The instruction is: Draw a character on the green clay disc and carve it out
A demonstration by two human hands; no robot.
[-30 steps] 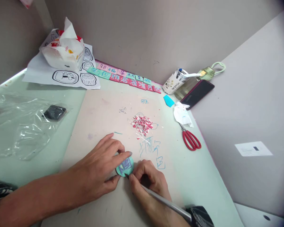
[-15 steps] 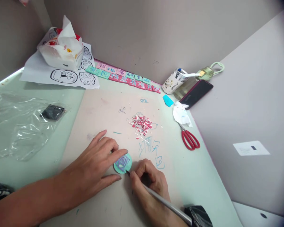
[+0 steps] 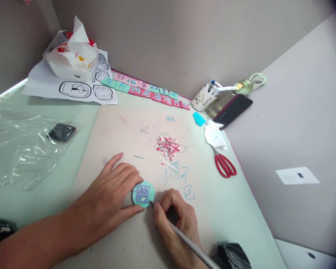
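A round mint-green disc [image 3: 147, 188] with a purple character drawn on its face lies on the pinkish-beige board [image 3: 120, 138]. My left hand [image 3: 119, 190] grips its left edge between thumb and fingers. In my right hand [image 3: 177, 220] is a slim silver craft knife [image 3: 192, 243], held like a pen. Its dark tip touches or nearly touches the disc's lower right edge. Beyond the hands sits a heap of red and white shavings [image 3: 168, 147], with blue pen marks [image 3: 182, 173] on the board near it.
Two rows of pink and green lettered blocks [image 3: 145, 89] line the back edge. Tissues [image 3: 72, 59] stand on a printed sheet [image 3: 44, 86] at the left, above a clear plastic bag [image 3: 22, 149]. Red-handled scissors [image 3: 225, 165], a phone [image 3: 233, 110] and a pen can [image 3: 204, 97] are at the right.
The disc has turned and shifted slightly left. My left index finger has drawn back off its face to the edge. The knife tip stays near the lower right rim.
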